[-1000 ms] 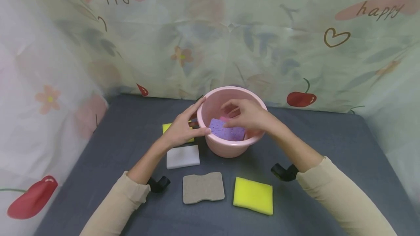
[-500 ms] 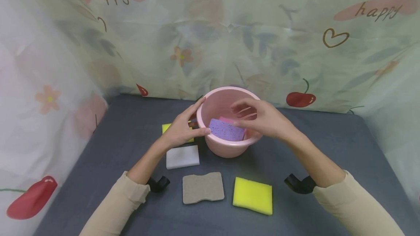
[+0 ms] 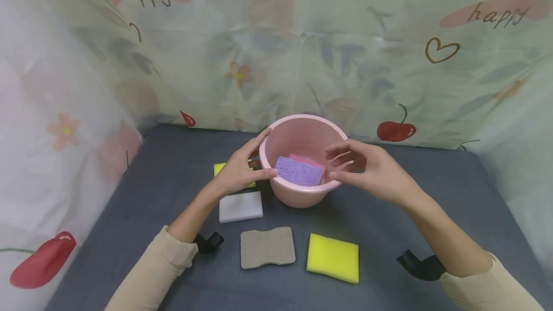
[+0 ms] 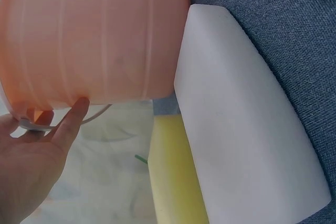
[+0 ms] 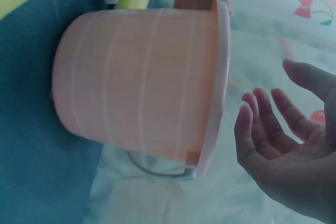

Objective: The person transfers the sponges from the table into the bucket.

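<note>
- Far over on the left, a printed sheet point(image 3: 47, 191) drops beside the dark tabletop point(image 3: 142, 186), and a beige sleeve point(image 3: 149, 275) reaches in from the near edge.
- Left hand point(image 3: 239, 169): it holds the left side of the bucket's rim, thumb at the near part, index finger stretched along the far part, the two spread wide.
- Beyond that hand and partly hidden by it, a yellow sponge point(image 4: 178, 177) lies next to a white block point(image 3: 240, 207), which sits just beside the bucket.
- Nearer the person, a grey-brown pad point(image 3: 268, 248) with notched long sides lies flat.
- Pink bucket point(image 3: 300, 197): it stands upright at mid-table, its thin handle point(image 5: 160, 174) hanging below the rim.
- Inside the bucket, a speckled purple sponge point(image 3: 298, 171) leans, tilted, in front of a pink piece point(image 3: 307, 160) that it mostly covers.
- Slightly right of the pad, a second, bright yellow sponge point(image 3: 332, 258) lies on the table.
- Right hand point(image 3: 376, 169): fingers loosely curved, a wide gap between them and the thumb; the right wrist view shows it apart from the rim, near the bucket's right side.
</note>
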A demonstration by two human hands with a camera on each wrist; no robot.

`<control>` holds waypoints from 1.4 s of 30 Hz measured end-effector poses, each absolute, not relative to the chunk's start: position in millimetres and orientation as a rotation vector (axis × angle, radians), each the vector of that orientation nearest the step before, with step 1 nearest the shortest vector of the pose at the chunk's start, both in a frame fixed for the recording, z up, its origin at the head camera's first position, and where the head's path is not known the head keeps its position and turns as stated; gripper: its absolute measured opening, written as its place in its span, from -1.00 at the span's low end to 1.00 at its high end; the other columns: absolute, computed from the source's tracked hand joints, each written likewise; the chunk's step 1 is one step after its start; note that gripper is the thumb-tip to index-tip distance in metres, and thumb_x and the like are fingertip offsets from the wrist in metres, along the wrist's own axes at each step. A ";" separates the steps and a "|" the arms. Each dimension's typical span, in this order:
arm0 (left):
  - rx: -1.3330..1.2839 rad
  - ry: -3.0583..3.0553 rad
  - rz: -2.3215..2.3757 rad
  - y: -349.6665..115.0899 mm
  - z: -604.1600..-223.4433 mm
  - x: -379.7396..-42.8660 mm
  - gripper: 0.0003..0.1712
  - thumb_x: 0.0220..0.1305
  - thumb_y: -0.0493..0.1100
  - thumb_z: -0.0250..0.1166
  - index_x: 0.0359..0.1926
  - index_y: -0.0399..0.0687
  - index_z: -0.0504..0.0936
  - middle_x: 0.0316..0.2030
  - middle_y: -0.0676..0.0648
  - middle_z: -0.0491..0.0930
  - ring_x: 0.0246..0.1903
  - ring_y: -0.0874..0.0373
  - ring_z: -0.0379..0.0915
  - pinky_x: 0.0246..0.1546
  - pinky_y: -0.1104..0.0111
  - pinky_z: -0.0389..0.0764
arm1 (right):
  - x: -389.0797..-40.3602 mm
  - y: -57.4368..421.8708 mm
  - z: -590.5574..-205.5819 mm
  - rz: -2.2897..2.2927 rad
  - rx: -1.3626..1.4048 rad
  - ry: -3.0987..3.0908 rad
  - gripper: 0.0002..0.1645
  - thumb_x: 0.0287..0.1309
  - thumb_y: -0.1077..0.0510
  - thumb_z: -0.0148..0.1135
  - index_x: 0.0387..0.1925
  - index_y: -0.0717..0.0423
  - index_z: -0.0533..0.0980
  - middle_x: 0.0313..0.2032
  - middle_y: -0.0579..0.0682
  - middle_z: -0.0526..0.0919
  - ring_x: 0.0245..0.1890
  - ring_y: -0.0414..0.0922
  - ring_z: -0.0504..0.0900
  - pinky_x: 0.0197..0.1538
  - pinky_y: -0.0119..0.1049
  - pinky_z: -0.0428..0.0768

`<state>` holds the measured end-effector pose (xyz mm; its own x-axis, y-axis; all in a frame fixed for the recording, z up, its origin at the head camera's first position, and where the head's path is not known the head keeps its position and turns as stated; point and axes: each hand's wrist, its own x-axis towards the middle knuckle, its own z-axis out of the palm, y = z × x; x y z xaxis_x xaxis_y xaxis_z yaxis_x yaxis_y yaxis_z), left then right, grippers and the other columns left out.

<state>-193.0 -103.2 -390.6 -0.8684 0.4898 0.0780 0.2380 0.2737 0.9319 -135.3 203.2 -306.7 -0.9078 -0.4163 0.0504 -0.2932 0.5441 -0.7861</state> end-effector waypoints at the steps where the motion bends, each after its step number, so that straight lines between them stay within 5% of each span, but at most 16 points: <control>1: 0.677 2.321 1.634 -103.5 -393.8 -194.6 0.13 0.15 -0.20 0.45 0.59 0.13 -0.05 0.51 -0.16 0.03 0.38 -0.16 0.21 0.24 -0.09 0.40 | -132.9 205.1 -307.6 -1.295 -0.611 2.637 -0.48 0.14 0.11 0.46 0.15 0.04 0.55 0.00 -0.08 0.65 -0.02 -0.14 0.63 -0.02 -0.29 0.64; 18: 0.708 2.351 1.642 -105.5 -402.2 -196.7 0.10 0.13 0.06 0.49 0.54 0.47 0.01 0.49 0.02 0.09 0.34 -0.01 0.28 0.23 -0.06 0.43 | -99.4 226.3 -330.4 -1.349 -0.632 2.624 -0.46 0.09 0.16 0.49 0.13 0.02 0.55 -0.08 -0.16 0.66 -0.13 -0.18 0.65 -0.07 -0.34 0.65; 23: 0.713 2.349 1.645 -105.2 -402.9 -196.9 0.10 0.12 0.08 0.49 0.55 0.46 0.01 0.49 0.02 0.09 0.34 0.00 0.28 0.23 -0.06 0.43 | -89.6 229.2 -342.1 -1.388 -0.641 2.595 -0.49 0.09 0.16 0.49 0.09 0.01 0.56 -0.07 -0.18 0.66 -0.15 -0.18 0.65 -0.07 -0.33 0.65; 30: 0.670 2.313 1.636 -100.8 -369.6 -180.0 0.08 0.18 -0.19 0.43 0.58 0.07 -0.02 0.50 -0.17 0.05 0.36 -0.16 0.22 0.26 -0.05 0.40 | -79.7 230.3 -358.3 -1.410 -0.637 2.591 -0.52 0.08 0.15 0.50 0.06 -0.04 0.57 -0.08 -0.19 0.67 -0.17 -0.19 0.65 -0.10 -0.30 0.66; 42: 0.677 2.317 1.634 -100.5 -369.0 -179.6 0.09 0.18 -0.20 0.43 0.58 0.05 -0.03 0.50 -0.16 0.06 0.37 -0.15 0.22 0.25 0.00 0.43 | -63.8 231.2 -387.9 -1.473 -0.715 2.591 -0.50 0.07 0.18 0.50 0.07 0.03 0.57 -0.04 -0.17 0.65 -0.13 -0.20 0.64 -0.13 -0.30 0.67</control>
<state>-179.6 -100.5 -369.0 -0.8678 0.4907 0.0783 0.2384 0.2729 0.9320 -63.8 231.2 -387.9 -0.8885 -0.4304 0.1592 -0.3570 0.4304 -0.8290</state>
